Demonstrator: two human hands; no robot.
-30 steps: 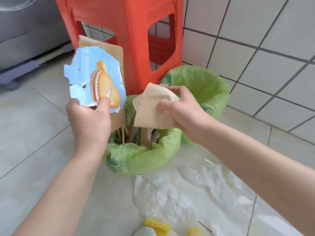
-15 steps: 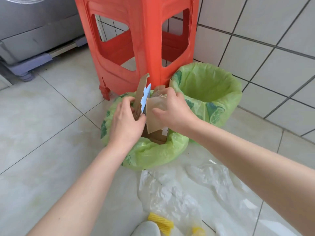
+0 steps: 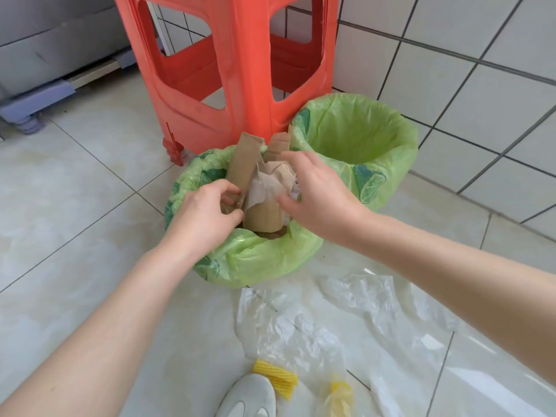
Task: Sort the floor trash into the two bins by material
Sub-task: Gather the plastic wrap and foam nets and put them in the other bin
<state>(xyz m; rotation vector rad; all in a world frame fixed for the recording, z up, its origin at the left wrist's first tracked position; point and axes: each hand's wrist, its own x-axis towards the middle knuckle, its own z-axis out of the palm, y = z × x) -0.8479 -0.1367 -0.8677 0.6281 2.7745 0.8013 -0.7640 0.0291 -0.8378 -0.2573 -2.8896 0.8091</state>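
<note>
Both hands down over the near bin (image 3: 258, 260), lined with a green bag and stuffed with cardboard (image 3: 240, 167) and crumpled paper (image 3: 270, 185). Left hand (image 3: 204, 218) at the bin's left side, fingers curled around the lower edge of the tall cardboard strip, gripping it. Right hand (image 3: 319, 194) spread over the paper, fingers relaxed and touching it, gripping nothing. Far bin (image 3: 388, 164) just beside to the right, against the tiled wall, also lined green. Red stool (image 3: 240, 70) standing right behind both bins. Clear plastic bags (image 3: 301, 326) spread on the floor (image 3: 75, 191) in front of the near bin, with yellow wrappers (image 3: 276, 377) beside a white shoe (image 3: 246, 395).
</note>
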